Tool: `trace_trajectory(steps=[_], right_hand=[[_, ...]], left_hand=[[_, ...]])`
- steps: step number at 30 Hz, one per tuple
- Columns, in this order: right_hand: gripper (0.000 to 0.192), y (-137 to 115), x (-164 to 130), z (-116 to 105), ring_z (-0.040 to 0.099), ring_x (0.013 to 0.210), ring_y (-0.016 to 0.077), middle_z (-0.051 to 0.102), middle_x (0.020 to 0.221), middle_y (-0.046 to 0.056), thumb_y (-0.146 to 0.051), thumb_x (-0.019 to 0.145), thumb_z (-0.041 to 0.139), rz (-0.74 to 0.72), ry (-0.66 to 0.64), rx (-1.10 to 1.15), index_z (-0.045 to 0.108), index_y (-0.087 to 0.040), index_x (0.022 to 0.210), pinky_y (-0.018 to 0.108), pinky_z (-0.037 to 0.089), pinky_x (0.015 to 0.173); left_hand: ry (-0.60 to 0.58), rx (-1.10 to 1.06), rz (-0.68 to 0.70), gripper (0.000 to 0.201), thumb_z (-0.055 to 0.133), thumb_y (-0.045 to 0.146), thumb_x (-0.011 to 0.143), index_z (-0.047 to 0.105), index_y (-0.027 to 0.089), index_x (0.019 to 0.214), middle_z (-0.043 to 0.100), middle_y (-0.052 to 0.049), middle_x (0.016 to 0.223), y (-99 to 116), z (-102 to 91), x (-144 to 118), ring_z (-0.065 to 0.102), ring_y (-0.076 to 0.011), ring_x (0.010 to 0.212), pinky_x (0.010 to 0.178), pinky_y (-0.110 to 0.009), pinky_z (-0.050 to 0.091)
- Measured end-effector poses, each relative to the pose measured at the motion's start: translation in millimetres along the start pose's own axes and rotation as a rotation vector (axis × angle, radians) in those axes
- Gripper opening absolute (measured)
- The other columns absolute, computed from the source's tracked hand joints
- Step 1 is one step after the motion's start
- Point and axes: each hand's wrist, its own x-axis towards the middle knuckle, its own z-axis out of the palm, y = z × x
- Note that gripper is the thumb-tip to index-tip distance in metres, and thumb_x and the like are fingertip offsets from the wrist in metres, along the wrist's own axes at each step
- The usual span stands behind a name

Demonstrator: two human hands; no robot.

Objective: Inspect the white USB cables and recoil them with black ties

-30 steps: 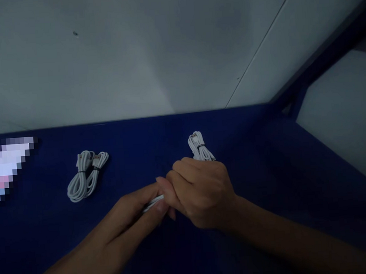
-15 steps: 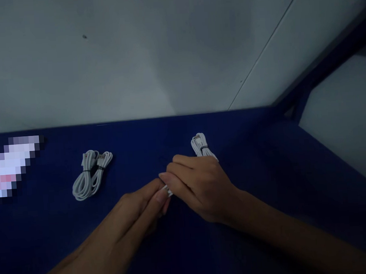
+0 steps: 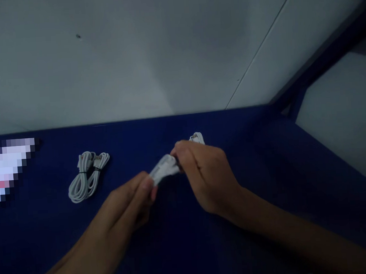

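Near the middle of the frame both hands meet on a small white cable bundle point(image 3: 165, 169), held just above the blue bench point(image 3: 267, 181). The left hand point(image 3: 128, 205) comes in from the lower left and pinches the bundle's lower-left end between thumb and fingertips. The right hand point(image 3: 206, 175) reaches in from the lower right, and its fingers point(image 3: 179, 156) close on the upper-right end. The bundle's long axis runs from lower left to upper right, bridging the two grips, so each hand has one end and neither is clearly nearer. Blur hides whether the wraps are tight or loose.

Just behind the right hand, partly hidden by its knuckles, the tip of a second coiled white cable point(image 3: 197, 137) shows on the bench. Well apart, toward the left of the frame, a pair of coiled white cables point(image 3: 87, 175) lies side by side, each cinched with a dark tie. At the far left edge sits a pixelated patch point(image 3: 6, 170). A pale wall point(image 3: 133, 53) fills the upper half.
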Motion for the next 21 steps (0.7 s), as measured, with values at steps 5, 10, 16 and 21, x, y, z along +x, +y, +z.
trace_trajectory(steps=[5, 10, 16, 21], right_hand=[[0.016, -3, -5, 2, 0.063, 0.07, 0.0153, 0.07, 0.088, 0.005, -0.017, 0.11, 0.068, 0.124, -0.04, -0.11, 0.07, -0.012, 0.095, 0.03, 0.053, 0.063], [0.013, -12, -12, 2, 0.069, 0.073, 0.0187, 0.073, 0.096, 0.009, -0.02, 0.102, 0.082, 0.218, -0.295, -0.261, 0.074, -0.013, 0.095, 0.034, 0.06, 0.063], [0.017, -14, -22, 6, 0.064, 0.062, 0.0164, 0.072, 0.086, 0.007, -0.006, 0.103, 0.071, 0.208, -0.336, -0.298, 0.076, -0.018, 0.092, 0.03, 0.056, 0.052], [0.022, -12, -26, 16, 0.06, 0.062, 0.016, 0.069, 0.084, 0.008, -0.003, 0.105, 0.063, 0.19, -0.266, -0.333, 0.073, -0.016, 0.091, 0.029, 0.051, 0.049]], left_hand=[[0.334, -0.213, 0.129, 0.04, 0.076, 0.06, 0.102, 0.065, 0.025, 0.087, 0.046, 0.004, 0.074, 2, 4.2, 19, 0.044, -0.0124, 0.059, 0.048, -0.017, 0.045], [0.304, -0.214, 0.111, 0.039, 0.076, 0.056, 0.103, 0.064, 0.024, 0.084, 0.041, 0.006, 0.07, 1, 7.9, 19, 0.038, -0.0111, 0.056, 0.047, -0.018, 0.042], [0.303, -0.202, 0.096, 0.037, 0.076, 0.058, 0.103, 0.068, 0.024, 0.089, 0.046, 0.005, 0.071, 0, 6.8, 20, 0.039, -0.0109, 0.056, 0.046, -0.018, 0.039], [0.291, -0.161, 0.116, 0.041, 0.072, 0.063, 0.103, 0.066, 0.024, 0.09, 0.042, 0.006, 0.071, 3, 5.7, 17, 0.038, -0.0116, 0.057, 0.048, -0.018, 0.04]])
